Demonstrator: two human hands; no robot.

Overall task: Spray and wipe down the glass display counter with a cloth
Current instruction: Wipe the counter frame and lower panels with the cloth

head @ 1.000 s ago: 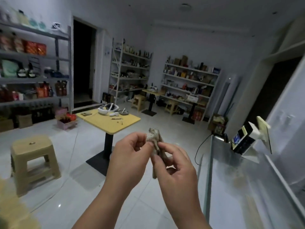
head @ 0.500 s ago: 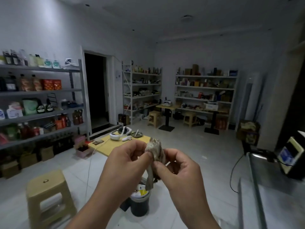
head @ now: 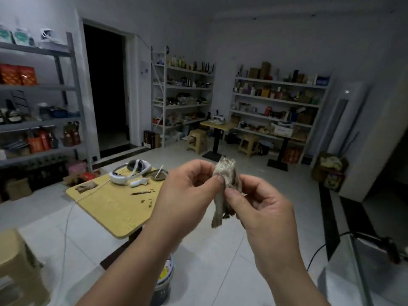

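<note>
A small, crumpled grey-brown cloth is held up at chest height in front of me. My left hand pinches its upper left side between thumb and fingers. My right hand pinches it from the right, and a strip of the cloth hangs down between the two hands. The glass display counter shows only as a corner at the lower right edge, apart from both hands. No spray bottle is visible.
A yellow table with a white headset stands left of my hands. A bucket sits on the floor under my left forearm. A beige stool is at the lower left. Stocked shelves line the walls. A black cable runs by the counter.
My view has swung left, away from the counter, which has slid to the lower right edge. Both hands still hold the cloth between them, in much the same grip.
</note>
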